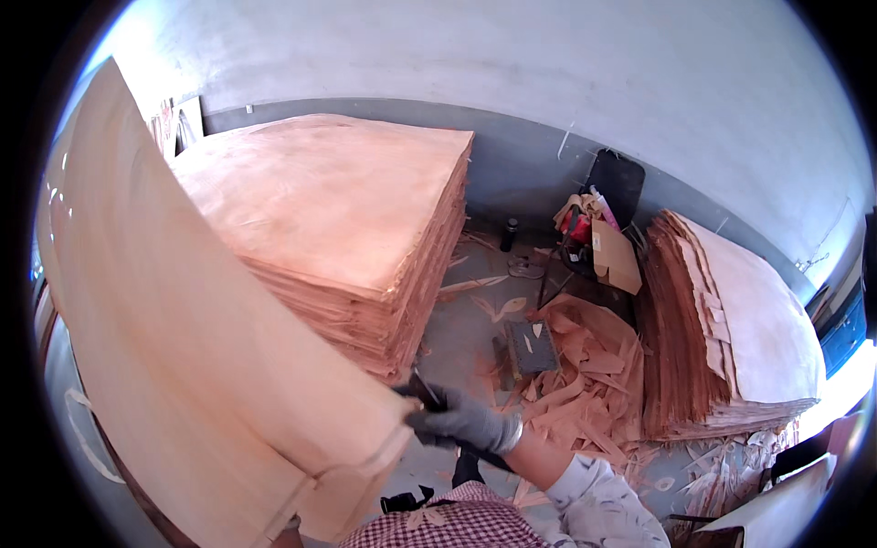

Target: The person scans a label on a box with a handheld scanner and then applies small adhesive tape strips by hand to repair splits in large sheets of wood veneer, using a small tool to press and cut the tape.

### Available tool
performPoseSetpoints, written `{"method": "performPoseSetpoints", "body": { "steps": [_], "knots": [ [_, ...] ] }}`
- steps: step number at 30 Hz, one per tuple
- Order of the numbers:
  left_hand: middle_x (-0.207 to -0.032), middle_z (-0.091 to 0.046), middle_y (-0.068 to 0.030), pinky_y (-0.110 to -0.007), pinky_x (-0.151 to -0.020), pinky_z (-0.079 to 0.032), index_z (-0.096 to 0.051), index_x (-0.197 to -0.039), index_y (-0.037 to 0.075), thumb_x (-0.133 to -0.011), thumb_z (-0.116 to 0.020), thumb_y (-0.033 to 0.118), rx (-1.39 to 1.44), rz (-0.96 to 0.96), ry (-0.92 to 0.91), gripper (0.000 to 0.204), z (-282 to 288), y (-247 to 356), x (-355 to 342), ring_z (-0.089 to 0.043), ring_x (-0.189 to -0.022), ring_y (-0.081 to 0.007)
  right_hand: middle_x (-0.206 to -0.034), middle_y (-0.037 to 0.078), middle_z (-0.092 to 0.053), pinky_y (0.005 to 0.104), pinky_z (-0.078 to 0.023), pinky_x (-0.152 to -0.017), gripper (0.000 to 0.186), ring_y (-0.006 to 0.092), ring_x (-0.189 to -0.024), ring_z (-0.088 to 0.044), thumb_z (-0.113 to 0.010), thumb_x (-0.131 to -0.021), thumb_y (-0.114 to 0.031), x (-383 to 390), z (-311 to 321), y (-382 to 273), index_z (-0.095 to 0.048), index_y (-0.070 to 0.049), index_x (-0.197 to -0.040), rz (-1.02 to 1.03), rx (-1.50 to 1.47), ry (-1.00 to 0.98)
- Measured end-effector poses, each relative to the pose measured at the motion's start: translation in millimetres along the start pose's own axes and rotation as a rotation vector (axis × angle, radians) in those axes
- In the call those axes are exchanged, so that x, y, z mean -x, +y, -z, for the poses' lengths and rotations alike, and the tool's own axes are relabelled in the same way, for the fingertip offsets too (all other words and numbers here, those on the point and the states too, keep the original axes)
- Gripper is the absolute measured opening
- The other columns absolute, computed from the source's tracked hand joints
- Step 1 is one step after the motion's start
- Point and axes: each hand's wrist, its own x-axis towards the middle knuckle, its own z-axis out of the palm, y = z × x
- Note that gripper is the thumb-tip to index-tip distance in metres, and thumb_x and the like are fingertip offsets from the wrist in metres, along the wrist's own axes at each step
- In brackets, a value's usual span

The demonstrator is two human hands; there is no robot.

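A large, pale wood veneer sheet [210, 338] stands raised and bowed across my left side, its lower right corner bent over near my waist. My right hand [461, 422], in a grey glove, is closed around a dark, slim tool [425, 391] at the sheet's right edge. The tool's exact kind is hard to make out, and whether the fingers also pinch the veneer cannot be told. Of my left hand [290, 532], only a small part near the wrist shows at the lower edge; the sheet hides its fingers.
A tall veneer stack [329, 201] stands ahead, another stack [731, 320] at the right. Between them, veneer scraps [585, 384] surround a dark block [532, 349]. Farther back are a black chair [617, 187] with a cardboard box [615, 256], shoes [524, 268] and a dark bottle [509, 235].
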Motion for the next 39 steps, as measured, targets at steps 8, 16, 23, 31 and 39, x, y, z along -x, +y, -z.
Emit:
{"method": "performPoseSetpoints", "body": {
  "steps": [8, 16, 23, 31, 39],
  "knots": [
    [-0.123, -0.048, -0.0157, -0.046, -0.094, -0.040, -0.037, -0.128, 0.001, -0.087, -0.055, 0.027, 0.020, -0.124, 0.155, 0.052, -116.0, 47.5, -122.6, -0.048, -0.111, -0.0318, -0.067, -0.001, -0.049, 0.0179, -0.034, -0.045, 0.051, 0.0047, -0.052, -0.046, -0.060, -0.085, -0.018, -64.1, 190.0, -112.7, -0.041, -0.002, -0.129, 0.171, -0.056, -0.016],
    [-0.119, -0.050, -0.0159, -0.045, -0.091, -0.043, -0.039, -0.126, 0.001, -0.088, -0.055, 0.025, 0.031, -0.308, 0.162, 0.048, -203.3, 120.5, -236.3, -0.051, -0.107, -0.0305, -0.084, -0.001, -0.055, 0.0177, -0.035, -0.045, 0.048, 0.0047, -0.054, -0.045, -0.060, -0.082, -0.013, -137.3, 304.5, -162.6, -0.044, -0.001, -0.126, 0.101, -0.009, 0.208],
    [-0.116, -0.053, -0.0161, -0.044, -0.089, -0.045, -0.041, -0.124, 0.000, -0.089, -0.054, 0.023, 0.074, -0.466, 0.159, 0.044, -241.2, 194.8, -360.6, -0.054, -0.104, -0.0293, -0.062, 0.004, -0.053, 0.0208, -0.033, -0.034, 0.043, 0.0117, -0.044, -0.047, -0.059, -0.078, -0.010, -239.0, 395.1, -226.3, -0.050, -0.001, -0.120, 0.114, 0.109, 0.166],
    [-0.113, -0.056, -0.0163, -0.042, -0.087, -0.048, -0.043, -0.122, -0.001, -0.089, -0.054, 0.021, 0.125, -0.494, 0.257, 0.040, -303.9, 259.5, -493.3, -0.057, -0.101, -0.0280, -0.063, -0.003, -0.049, 0.0176, -0.033, -0.036, 0.040, 0.0056, -0.045, -0.042, -0.058, -0.085, -0.010, -350.3, 505.5, -278.7, -0.047, -0.012, -0.123, 0.045, 0.162, 0.209],
    [-0.109, -0.058, -0.0165, -0.041, -0.084, -0.051, -0.045, -0.120, -0.001, -0.090, -0.053, 0.018, 0.156, -0.596, 0.393, 0.036, -358.2, 246.8, -542.6, -0.060, -0.097, -0.0267, -0.064, -0.002, -0.052, 0.0190, -0.031, -0.038, 0.052, 0.0050, -0.044, -0.039, -0.063, -0.084, -0.015, -446.7, 608.7, -285.2, -0.044, -0.012, -0.131, 0.119, 0.330, 0.144]
  ]
}}
